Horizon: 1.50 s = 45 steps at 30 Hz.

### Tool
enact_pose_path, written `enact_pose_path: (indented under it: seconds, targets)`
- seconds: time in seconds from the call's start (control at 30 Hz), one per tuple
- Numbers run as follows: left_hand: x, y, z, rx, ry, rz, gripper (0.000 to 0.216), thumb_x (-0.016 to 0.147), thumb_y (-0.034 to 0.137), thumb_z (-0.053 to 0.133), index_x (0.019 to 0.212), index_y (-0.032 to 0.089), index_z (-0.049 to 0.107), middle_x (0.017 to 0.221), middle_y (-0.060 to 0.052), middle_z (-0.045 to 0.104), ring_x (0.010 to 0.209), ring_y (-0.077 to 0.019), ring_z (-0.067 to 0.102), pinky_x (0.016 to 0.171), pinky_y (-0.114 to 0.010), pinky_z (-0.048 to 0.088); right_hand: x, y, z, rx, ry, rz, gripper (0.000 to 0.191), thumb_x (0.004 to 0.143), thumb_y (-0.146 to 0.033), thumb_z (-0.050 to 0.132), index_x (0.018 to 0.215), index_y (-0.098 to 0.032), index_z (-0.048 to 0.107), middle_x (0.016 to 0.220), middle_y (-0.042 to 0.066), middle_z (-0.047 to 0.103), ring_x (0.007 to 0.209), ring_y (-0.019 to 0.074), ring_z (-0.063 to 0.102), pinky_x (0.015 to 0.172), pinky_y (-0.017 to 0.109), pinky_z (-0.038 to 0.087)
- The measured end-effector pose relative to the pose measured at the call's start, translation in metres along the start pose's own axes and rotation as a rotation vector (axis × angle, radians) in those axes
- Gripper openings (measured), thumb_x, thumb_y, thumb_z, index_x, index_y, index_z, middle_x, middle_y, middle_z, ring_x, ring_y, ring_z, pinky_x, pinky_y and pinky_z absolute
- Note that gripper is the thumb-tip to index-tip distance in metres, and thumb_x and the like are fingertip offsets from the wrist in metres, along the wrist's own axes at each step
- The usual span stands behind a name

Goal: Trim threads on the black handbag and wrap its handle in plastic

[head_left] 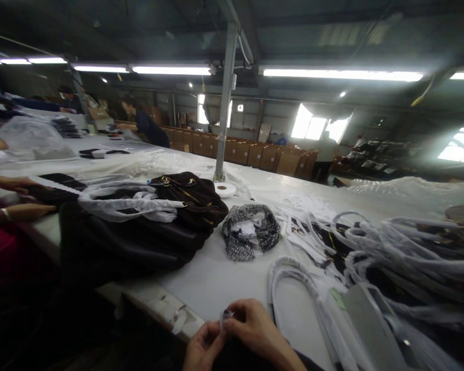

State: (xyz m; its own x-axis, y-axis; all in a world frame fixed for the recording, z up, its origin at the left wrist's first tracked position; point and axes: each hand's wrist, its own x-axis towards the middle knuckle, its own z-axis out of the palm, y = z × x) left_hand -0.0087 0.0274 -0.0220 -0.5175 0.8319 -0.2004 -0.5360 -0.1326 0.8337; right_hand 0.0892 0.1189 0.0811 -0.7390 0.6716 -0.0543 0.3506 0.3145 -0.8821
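Observation:
Low at the front edge of the white table (216, 278), my left hand (203, 348) and my right hand (255, 330) meet around a small pale strip of tape or wrap (225, 317). Both pinch it between fingertips; what it is exactly is too small to tell. Just right of my hands lies a bag handle wrapped in white (290, 273). A speckled black-and-white pouch (249, 232) sits farther back on the table, apart from my hands.
A heap of dark bags (139, 232) with white-wrapped handles fills the left. More wrapped handles (402, 252) pile up on the right. A tape roll (225, 189) lies by a metal post (224, 103). A co-worker's arms (19, 211) rest at the left edge.

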Motion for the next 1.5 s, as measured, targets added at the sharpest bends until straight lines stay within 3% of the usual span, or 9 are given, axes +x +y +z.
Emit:
enact_pose_path:
  seconds: [0.1, 0.27, 0.47, 0.6, 0.8, 1.07, 1.23, 1.37, 1.5]
  targets:
    - [0.0, -0.001, -0.002, -0.035, -0.019, -0.008, 0.033, 0.061, 0.039, 0.079, 0.063, 0.016, 0.056, 0.061, -0.001, 0.065, 0.056, -0.0134, 0.058, 0.055, -0.023, 0.044, 0.002, -0.002, 0.004, -0.006, -0.023, -0.009, 0.015, 0.068, -0.016, 0.056, 0.057, -0.013, 0.066, 0.049, -0.006, 0.049, 0.05, 0.009, 0.039, 0.047, 0.02, 0.025]
    - [0.001, -0.001, -0.001, -0.094, 0.003, 0.032, 0.044, 0.056, 0.037, 0.082, 0.092, 0.019, 0.064, 0.083, -0.004, 0.071, 0.079, -0.0218, 0.065, 0.074, -0.031, 0.048, 0.001, -0.002, 0.005, 0.02, -0.029, -0.027, 0.016, 0.07, -0.015, 0.054, 0.061, -0.014, 0.067, 0.053, -0.005, 0.053, 0.053, 0.0095, 0.042, 0.049, 0.019, 0.028]
    - [0.001, 0.002, 0.003, 0.005, -0.002, -0.009, 0.03, 0.062, 0.04, 0.079, 0.067, 0.014, 0.064, 0.062, -0.001, 0.066, 0.064, -0.0158, 0.06, 0.064, -0.025, 0.045, 0.0, -0.002, 0.004, -0.051, 0.018, -0.009, 0.022, 0.075, -0.026, 0.06, 0.092, -0.018, 0.071, 0.062, -0.003, 0.06, 0.057, 0.0111, 0.049, 0.053, 0.019, 0.032]
    - [0.002, -0.001, 0.001, -0.025, -0.016, 0.02, 0.03, 0.062, 0.038, 0.079, 0.066, 0.015, 0.06, 0.059, 0.001, 0.064, 0.058, -0.0117, 0.056, 0.058, -0.021, 0.043, 0.0, 0.002, 0.008, -0.131, 0.016, -0.069, 0.014, 0.07, -0.016, 0.058, 0.056, -0.015, 0.06, 0.05, -0.006, 0.044, 0.052, 0.0086, 0.04, 0.049, 0.021, 0.023]
    - [0.0, -0.01, 0.002, -0.006, 0.085, 0.008, 0.035, 0.06, 0.042, 0.079, 0.067, 0.016, 0.056, 0.058, 0.001, 0.064, 0.054, -0.012, 0.056, 0.053, -0.02, 0.042, 0.003, 0.009, 0.012, -0.064, 0.038, -0.058, 0.02, 0.069, -0.014, 0.051, 0.051, -0.016, 0.044, 0.051, -0.007, 0.032, 0.053, 0.0084, 0.033, 0.049, 0.022, 0.02]
    - [-0.003, -0.015, 0.011, 0.106, 0.182, 0.171, 0.035, 0.061, 0.047, 0.077, 0.069, 0.018, 0.058, 0.061, 0.001, 0.064, 0.063, -0.015, 0.06, 0.061, -0.02, 0.047, -0.004, 0.012, 0.012, -0.246, 0.077, -0.112, 0.014, 0.071, -0.015, 0.051, 0.057, -0.017, 0.052, 0.051, -0.006, 0.044, 0.052, 0.0087, 0.039, 0.05, 0.022, 0.022]
    - [-0.006, -0.007, 0.013, 0.061, 0.131, 0.132, 0.051, 0.058, 0.046, 0.078, 0.096, 0.017, 0.06, 0.08, -0.005, 0.07, 0.082, -0.0235, 0.065, 0.075, -0.029, 0.049, -0.004, 0.013, 0.011, -0.195, 0.088, -0.1, 0.015, 0.074, -0.014, 0.049, 0.061, -0.016, 0.057, 0.054, -0.005, 0.051, 0.054, 0.0091, 0.043, 0.051, 0.021, 0.025]
    - [-0.006, -0.001, 0.013, 0.076, 0.001, 0.043, 0.036, 0.061, 0.042, 0.077, 0.082, 0.016, 0.063, 0.075, -0.004, 0.069, 0.075, -0.0206, 0.063, 0.069, -0.027, 0.048, -0.006, 0.012, 0.009, -0.107, 0.08, -0.069, 0.015, 0.074, -0.014, 0.05, 0.063, -0.015, 0.06, 0.057, -0.004, 0.054, 0.058, 0.0102, 0.047, 0.053, 0.02, 0.028]
    - [-0.005, 0.001, 0.014, 0.037, 0.008, 0.017, 0.031, 0.062, 0.041, 0.077, 0.073, 0.017, 0.061, 0.066, 0.0, 0.066, 0.067, -0.0166, 0.06, 0.063, -0.023, 0.045, -0.008, 0.013, 0.01, -0.055, 0.102, -0.049, 0.016, 0.075, -0.015, 0.051, 0.064, -0.015, 0.062, 0.057, -0.004, 0.054, 0.058, 0.0102, 0.047, 0.053, 0.02, 0.03]
